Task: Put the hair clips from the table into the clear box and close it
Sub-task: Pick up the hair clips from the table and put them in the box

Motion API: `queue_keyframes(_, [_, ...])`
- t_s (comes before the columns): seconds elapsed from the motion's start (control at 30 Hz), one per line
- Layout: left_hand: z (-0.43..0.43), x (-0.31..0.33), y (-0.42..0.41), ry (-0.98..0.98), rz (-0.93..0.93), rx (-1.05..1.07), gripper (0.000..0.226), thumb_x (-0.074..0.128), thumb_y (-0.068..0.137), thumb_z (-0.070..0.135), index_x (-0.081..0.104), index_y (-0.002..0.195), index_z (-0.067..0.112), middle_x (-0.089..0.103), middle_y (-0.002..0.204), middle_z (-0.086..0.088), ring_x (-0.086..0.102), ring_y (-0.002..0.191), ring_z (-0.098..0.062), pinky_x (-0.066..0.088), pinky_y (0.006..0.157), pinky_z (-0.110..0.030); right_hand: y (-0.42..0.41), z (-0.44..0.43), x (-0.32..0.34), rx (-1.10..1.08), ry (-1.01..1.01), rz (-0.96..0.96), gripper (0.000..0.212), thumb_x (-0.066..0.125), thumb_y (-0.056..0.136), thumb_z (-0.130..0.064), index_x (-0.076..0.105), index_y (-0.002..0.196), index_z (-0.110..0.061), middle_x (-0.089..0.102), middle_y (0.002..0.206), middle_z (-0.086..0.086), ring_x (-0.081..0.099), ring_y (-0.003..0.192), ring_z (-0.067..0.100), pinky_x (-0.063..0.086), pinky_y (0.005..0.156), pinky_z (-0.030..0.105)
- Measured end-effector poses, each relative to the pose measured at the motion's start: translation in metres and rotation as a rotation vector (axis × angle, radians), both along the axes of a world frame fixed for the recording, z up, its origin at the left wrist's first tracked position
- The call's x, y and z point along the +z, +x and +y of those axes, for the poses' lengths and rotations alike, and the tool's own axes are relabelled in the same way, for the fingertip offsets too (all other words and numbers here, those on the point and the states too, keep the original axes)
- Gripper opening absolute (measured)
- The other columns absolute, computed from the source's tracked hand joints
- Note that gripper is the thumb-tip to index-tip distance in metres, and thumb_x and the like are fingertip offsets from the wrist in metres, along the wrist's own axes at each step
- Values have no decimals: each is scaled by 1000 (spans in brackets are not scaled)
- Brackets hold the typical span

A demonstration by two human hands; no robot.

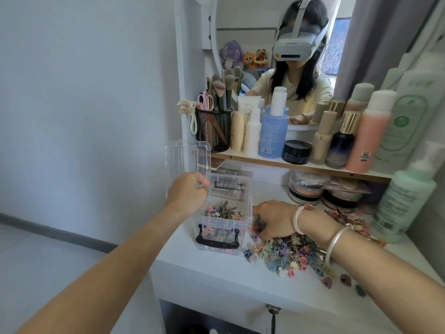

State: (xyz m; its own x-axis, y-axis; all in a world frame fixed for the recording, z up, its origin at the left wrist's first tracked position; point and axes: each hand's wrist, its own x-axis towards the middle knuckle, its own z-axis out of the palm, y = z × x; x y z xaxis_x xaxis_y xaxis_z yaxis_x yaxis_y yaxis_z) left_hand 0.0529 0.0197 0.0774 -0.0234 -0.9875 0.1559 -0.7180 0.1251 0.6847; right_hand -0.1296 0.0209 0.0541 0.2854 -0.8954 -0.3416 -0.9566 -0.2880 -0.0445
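filling step: left hand [187, 194] pinches the clear box [243, 206] rim near the table [216, 270] left edge; right hand [274, 219] clutches hair clips [289, 251], which next need lifting in.

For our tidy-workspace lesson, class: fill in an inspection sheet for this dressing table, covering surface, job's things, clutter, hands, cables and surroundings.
Surface: white table, carrying the box and the clips.
Job's things: clear box, lid upright and open, partly filled with clips; hair clips piled to its right, a few strays near the front edge.
Clutter: jars at the back, under the shelf.
Hands: left hand grips the box's left rim; right hand has its fingers curled over clips beside the box.
Cables: dark cord hangs below the table's front; what it belongs to cannot be told.
Surroundings: shelf of bottles, brush cup, mirror, curtain.
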Motion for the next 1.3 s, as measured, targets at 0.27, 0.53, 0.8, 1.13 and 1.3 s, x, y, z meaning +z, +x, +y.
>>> queue_keyframes(0.27, [-1,-1,0,-5,0,-3,26,48,91,5,61,114,7,55,133,-9,49,124,-25,36,103,-30,-7,-8,-5,-44,-134,-163,26,54,81,0,69,99,-13,67,112,7,60,103,21,48,88,26])
queue_keyframes(0.53, [-2,-2,-1,-10,2,-2,26,47,91,5,61,113,7,54,133,-8,48,124,-25,35,103,-31,-14,-3,52,-127,-323,-609,16,66,79,0,71,90,-12,60,73,-9,56,63,0,47,64,2])
queue_keyframes(0.8, [-4,-3,-2,-30,-3,-3,25,50,90,5,62,111,7,58,129,-8,51,120,-25,37,101,-32,27,7,66,17,-281,-694,18,65,82,-8,72,98,-8,68,114,8,62,104,15,45,94,24])
queue_keyframes(1.13, [-1,-3,6,-25,-13,3,25,48,90,4,62,111,8,58,129,-7,51,121,-25,37,101,-32,-5,21,19,-90,1,-415,40,63,84,-31,54,121,-18,57,126,-1,58,94,12,45,84,21])
queue_keyframes(1.3, [0,-3,11,-23,-16,14,25,49,90,5,62,110,9,59,128,-6,50,122,-25,37,100,-31,11,29,7,43,97,-158,66,66,76,-49,43,130,-20,53,113,-4,48,100,15,36,85,24])
